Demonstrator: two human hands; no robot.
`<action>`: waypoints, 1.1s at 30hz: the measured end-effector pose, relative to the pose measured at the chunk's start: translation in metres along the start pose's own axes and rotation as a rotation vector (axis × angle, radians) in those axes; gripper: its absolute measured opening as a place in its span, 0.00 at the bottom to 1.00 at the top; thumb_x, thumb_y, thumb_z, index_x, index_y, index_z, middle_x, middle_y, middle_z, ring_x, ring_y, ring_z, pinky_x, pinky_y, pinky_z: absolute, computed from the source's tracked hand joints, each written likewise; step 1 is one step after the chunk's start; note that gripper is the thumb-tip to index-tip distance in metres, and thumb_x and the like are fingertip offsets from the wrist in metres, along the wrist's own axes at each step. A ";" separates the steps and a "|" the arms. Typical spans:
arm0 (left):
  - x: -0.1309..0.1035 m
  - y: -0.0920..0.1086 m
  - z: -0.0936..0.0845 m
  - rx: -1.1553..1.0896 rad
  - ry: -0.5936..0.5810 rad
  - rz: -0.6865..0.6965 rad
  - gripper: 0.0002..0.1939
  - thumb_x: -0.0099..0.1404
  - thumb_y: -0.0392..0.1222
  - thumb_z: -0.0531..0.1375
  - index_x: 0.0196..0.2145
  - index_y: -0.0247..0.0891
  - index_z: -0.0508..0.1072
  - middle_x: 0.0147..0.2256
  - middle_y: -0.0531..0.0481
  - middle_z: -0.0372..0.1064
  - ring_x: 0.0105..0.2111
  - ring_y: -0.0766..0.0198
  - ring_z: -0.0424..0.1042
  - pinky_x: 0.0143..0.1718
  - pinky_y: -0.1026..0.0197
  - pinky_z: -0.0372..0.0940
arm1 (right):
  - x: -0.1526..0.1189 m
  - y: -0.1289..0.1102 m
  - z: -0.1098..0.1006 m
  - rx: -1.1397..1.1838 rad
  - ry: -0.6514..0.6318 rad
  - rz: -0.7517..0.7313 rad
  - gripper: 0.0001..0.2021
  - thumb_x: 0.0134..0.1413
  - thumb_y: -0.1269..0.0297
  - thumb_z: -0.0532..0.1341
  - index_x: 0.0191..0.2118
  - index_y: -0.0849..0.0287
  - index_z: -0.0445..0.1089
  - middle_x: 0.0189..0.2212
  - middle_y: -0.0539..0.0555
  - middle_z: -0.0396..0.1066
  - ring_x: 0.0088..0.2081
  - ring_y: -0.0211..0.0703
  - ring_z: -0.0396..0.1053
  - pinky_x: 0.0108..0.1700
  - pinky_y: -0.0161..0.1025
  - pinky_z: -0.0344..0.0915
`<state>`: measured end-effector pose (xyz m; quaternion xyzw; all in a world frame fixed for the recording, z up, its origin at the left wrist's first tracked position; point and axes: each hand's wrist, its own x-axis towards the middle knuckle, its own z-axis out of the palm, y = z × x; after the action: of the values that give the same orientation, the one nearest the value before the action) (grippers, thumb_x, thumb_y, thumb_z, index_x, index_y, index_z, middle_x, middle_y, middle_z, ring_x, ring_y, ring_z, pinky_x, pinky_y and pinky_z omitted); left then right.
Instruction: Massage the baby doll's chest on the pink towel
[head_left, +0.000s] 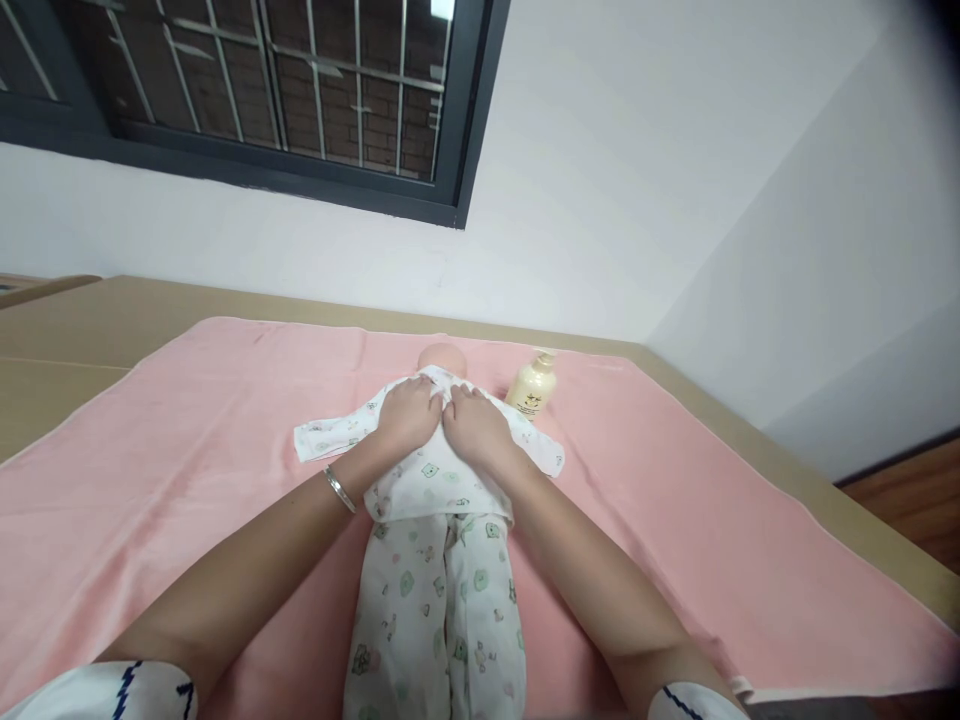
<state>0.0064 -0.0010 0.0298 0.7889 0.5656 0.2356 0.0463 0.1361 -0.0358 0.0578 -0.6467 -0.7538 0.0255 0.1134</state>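
A baby doll's head [442,358] shows above a white patterned top [431,480], whose sleeves spread to both sides. Patterned trousers [405,620] cover the legs, which point toward me. My left hand [410,412] lies on the upper chest of the top, a silver bangle on its wrist. Beside it, my right hand [476,422] rests on the other side of the chest. Both hands are close together near the collar, fingers bent onto the cloth; whether they pinch any of it is too small to tell.
A pink cloth [645,520] lies under the doll on a tan table [45,330]. Right of the doll's head is a pale yellow pump bottle [532,388]. Behind stand a white wall [600,180] and a dark-framed barred window [300,165].
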 end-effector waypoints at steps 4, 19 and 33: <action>0.005 -0.006 0.006 -0.068 -0.043 -0.105 0.23 0.74 0.44 0.41 0.50 0.30 0.70 0.51 0.35 0.72 0.53 0.49 0.70 0.54 0.50 0.62 | -0.005 -0.005 -0.005 0.012 -0.035 -0.043 0.20 0.67 0.65 0.45 0.58 0.63 0.64 0.61 0.64 0.63 0.62 0.57 0.59 0.59 0.50 0.56; -0.001 0.003 -0.010 -0.051 -0.070 0.014 0.19 0.71 0.38 0.44 0.47 0.34 0.72 0.51 0.38 0.73 0.51 0.52 0.71 0.52 0.53 0.64 | -0.011 -0.006 -0.016 -0.032 -0.049 -0.066 0.18 0.66 0.64 0.46 0.52 0.58 0.68 0.52 0.60 0.71 0.52 0.54 0.68 0.49 0.45 0.62; 0.000 0.002 -0.004 -0.022 -0.031 0.055 0.20 0.72 0.41 0.44 0.52 0.30 0.69 0.52 0.35 0.71 0.54 0.51 0.69 0.57 0.52 0.60 | -0.007 -0.003 -0.010 -0.055 -0.004 -0.078 0.17 0.68 0.67 0.46 0.52 0.63 0.68 0.51 0.65 0.71 0.52 0.55 0.67 0.55 0.46 0.56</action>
<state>0.0062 -0.0021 0.0340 0.8073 0.5403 0.2306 0.0571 0.1357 -0.0441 0.0670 -0.6198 -0.7790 0.0017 0.0952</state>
